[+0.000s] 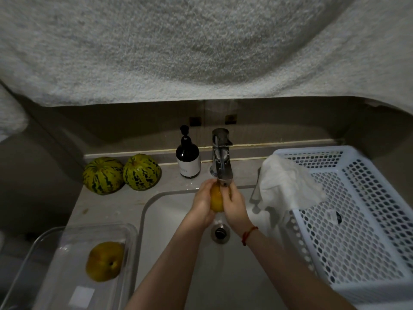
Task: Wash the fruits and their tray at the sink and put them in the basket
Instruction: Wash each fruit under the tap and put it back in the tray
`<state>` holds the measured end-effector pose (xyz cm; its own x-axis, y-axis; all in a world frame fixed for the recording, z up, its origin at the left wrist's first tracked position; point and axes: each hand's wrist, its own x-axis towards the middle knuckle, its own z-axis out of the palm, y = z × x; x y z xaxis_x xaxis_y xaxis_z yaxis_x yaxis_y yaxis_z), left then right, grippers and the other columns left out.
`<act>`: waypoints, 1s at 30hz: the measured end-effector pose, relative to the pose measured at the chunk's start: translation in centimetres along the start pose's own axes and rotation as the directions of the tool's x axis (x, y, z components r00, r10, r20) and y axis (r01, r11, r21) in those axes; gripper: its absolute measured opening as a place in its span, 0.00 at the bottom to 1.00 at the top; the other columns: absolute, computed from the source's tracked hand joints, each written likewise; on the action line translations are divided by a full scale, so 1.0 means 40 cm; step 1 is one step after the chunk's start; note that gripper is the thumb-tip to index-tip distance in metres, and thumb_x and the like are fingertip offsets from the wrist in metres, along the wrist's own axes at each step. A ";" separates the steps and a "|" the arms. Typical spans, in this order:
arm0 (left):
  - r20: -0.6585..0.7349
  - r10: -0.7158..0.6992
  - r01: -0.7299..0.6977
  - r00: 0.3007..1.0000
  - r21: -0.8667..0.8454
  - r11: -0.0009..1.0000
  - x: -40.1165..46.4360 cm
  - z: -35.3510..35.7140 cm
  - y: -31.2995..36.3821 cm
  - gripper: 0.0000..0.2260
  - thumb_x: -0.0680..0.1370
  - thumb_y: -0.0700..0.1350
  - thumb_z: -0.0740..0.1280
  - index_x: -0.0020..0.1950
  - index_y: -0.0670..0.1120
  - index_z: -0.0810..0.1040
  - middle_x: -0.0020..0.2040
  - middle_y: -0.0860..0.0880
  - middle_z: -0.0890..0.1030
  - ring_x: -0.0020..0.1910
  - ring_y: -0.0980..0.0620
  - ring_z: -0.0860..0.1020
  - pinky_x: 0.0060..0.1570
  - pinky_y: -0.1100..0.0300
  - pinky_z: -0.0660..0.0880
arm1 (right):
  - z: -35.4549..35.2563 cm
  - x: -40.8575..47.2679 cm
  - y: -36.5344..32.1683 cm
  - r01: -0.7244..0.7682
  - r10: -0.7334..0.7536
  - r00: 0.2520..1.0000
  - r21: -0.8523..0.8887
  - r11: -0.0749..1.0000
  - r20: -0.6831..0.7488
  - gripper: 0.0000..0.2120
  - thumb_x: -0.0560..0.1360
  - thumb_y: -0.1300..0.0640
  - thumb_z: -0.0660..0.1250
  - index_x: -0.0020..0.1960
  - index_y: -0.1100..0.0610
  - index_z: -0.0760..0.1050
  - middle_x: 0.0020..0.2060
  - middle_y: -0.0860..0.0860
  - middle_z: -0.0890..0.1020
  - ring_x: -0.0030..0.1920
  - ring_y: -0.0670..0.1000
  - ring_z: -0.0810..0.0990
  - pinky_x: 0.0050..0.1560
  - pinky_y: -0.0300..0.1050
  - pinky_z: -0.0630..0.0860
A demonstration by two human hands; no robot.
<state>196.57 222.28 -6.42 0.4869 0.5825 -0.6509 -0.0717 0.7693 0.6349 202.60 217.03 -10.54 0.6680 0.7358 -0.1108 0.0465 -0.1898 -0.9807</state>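
Two hands work one fruit at the sink [156, 211]; rinse stage, early in the task by my reading. Largest first: white perforated basket [348, 220] sits on the counter right of the basin, holding no fruit that I can see, only a small dark-and-white item on its floor; a white cloth [288, 186] is draped over its near-left rim. Clear plastic tray [73, 265] stands left of the basin, unwashed as far as can be judged, with one yellow-orange fruit [105, 261] lying in it. Two striped green-yellow melons [121, 174] rest on the counter behind, touching each other, beside a dark pump bottle [187, 158]. Chrome tap [221, 159] running; water visible below the spout. Left hand [202, 204] and right hand [234, 206] are cupped around a yellow fruit [216, 201] directly under the spout, fingers curled on it. Remaining, as judged: second fruit, melons if counted, tray, then all into the basket.
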 end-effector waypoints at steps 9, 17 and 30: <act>-0.029 0.148 -0.139 0.989 0.205 0.969 0.002 0.009 -0.048 0.17 0.82 0.47 0.58 0.66 0.38 0.68 0.54 0.39 0.78 0.51 0.42 0.79 0.40 0.53 0.77 | -0.004 0.031 -0.020 -0.206 0.185 0.978 -0.329 0.922 -0.094 0.14 0.79 0.46 0.53 0.47 0.52 0.73 0.43 0.54 0.81 0.45 0.55 0.80 0.48 0.53 0.78; 0.074 0.000 -0.004 0.997 0.056 0.998 0.005 -0.007 -0.057 0.18 0.80 0.53 0.60 0.67 0.48 0.67 0.64 0.41 0.72 0.59 0.40 0.75 0.47 0.47 0.78 | -0.111 0.039 -0.120 -0.027 -0.008 0.999 -0.655 0.755 -0.050 0.23 0.82 0.48 0.47 0.39 0.57 0.74 0.36 0.55 0.80 0.37 0.53 0.78 0.39 0.46 0.72; -0.012 -0.086 0.086 0.996 0.027 0.996 -0.021 -0.002 -0.031 0.14 0.79 0.50 0.62 0.64 0.49 0.68 0.68 0.40 0.68 0.65 0.38 0.69 0.52 0.44 0.72 | -0.108 0.117 -0.328 -0.035 0.074 0.990 -0.294 0.955 0.121 0.19 0.78 0.47 0.59 0.30 0.53 0.66 0.24 0.47 0.67 0.25 0.46 0.66 0.31 0.41 0.64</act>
<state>196.19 220.86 -6.68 0.4805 0.5174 -0.7081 -0.0063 0.8095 0.5871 208.33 220.17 2.48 0.5745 0.7934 -0.2013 0.2393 -0.3980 -0.8856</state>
